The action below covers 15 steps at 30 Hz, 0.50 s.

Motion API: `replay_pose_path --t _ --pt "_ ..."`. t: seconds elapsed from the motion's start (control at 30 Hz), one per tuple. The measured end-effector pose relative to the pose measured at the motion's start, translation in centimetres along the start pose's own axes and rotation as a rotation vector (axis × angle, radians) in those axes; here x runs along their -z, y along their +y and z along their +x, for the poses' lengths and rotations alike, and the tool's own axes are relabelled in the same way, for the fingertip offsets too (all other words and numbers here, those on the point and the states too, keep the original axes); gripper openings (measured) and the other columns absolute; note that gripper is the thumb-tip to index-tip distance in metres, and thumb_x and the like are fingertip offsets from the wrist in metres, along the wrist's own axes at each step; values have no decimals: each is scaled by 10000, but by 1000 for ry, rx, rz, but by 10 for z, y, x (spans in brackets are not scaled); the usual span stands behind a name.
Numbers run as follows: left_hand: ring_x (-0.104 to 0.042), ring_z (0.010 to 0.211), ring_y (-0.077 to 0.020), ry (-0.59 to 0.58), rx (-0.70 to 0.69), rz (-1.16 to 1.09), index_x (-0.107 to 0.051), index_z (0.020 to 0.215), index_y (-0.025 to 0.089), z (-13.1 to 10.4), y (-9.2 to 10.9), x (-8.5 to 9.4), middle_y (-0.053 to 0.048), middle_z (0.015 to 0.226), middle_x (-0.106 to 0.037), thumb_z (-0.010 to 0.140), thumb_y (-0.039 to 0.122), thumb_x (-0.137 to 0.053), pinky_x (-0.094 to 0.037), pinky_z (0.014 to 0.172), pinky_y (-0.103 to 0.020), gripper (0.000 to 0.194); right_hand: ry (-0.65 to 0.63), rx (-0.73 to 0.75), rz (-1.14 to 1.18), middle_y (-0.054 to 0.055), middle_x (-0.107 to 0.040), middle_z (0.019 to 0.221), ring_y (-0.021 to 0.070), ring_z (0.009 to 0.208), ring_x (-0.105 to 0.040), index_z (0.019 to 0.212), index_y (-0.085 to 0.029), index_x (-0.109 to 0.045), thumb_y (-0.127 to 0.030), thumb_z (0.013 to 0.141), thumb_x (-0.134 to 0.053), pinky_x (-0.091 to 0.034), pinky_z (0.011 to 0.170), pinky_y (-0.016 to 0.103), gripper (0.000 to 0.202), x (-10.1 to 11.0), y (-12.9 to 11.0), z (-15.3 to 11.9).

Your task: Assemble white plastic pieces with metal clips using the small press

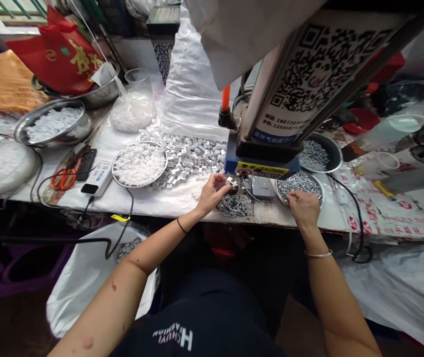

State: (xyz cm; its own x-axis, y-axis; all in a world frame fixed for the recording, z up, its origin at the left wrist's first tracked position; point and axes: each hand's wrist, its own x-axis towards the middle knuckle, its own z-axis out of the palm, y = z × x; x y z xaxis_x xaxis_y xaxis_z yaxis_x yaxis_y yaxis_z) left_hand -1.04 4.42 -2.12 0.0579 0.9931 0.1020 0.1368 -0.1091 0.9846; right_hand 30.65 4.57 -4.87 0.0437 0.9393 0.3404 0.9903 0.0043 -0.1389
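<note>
My left hand (213, 192) pinches a small white plastic piece (233, 184) below the press head, above a heap of small metal parts (234, 205). At the right, my right hand (304, 208) reaches over the near rim of a metal plate of pins (294, 184). Its thumb and fingers are pressed together at the pins; whatever they hold is too small to make out. Between the hands sits a grey metal block (262, 188). The press (264, 161) carries a yellow caution label. Grey and white plastic blocks (193, 157) are piled left of it.
Left of the pile stands a plate of white pieces (140, 165). Farther left are a power bank (97, 178), orange scissors (63, 178) and a metal bowl of white parts (53, 123). A dark bowl of pins (319, 152) stands behind the right plate. A black cable (356, 208) crosses the right side.
</note>
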Motion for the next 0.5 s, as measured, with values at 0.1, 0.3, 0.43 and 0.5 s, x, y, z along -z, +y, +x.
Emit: replay_pose_path --t 0.1,0.3,0.43,0.5 --pt "-545 824 -148 10 -31 293 -606 804 177 -26 -1 4 -19 826 -569 757 328 -652 -423 783 -275 165 31 -31 -10 92 -611 704 241 797 -509 749 -168 -643 -295 802 -501 -377 694 322 198 4 -1 -1" --pt "-539 766 -145 -78 -235 484 -671 827 186 -36 -11 -7 -34 793 -559 830 277 -581 -441 728 -277 128 51 -11 -62 100 -617 728 216 718 -530 793 -155 -612 -288 842 -426 -358 650 306 234 3 1 2" --pt "-549 771 -154 -98 -399 484 -681 909 185 -34 -18 -10 -53 782 -582 881 283 -507 -460 720 -286 201 122 -195 60 91 -640 737 199 652 -567 886 -145 -604 -293 825 -450 -394 622 304 222 10 -3 2" --pt "-564 823 -153 -30 -416 424 -648 1027 194 -43 -23 -5 -64 860 -600 895 256 -483 -474 758 -291 221 160 -315 239 61 -645 700 184 623 -584 891 -157 -608 -314 804 -500 -434 636 307 209 18 -9 -2"
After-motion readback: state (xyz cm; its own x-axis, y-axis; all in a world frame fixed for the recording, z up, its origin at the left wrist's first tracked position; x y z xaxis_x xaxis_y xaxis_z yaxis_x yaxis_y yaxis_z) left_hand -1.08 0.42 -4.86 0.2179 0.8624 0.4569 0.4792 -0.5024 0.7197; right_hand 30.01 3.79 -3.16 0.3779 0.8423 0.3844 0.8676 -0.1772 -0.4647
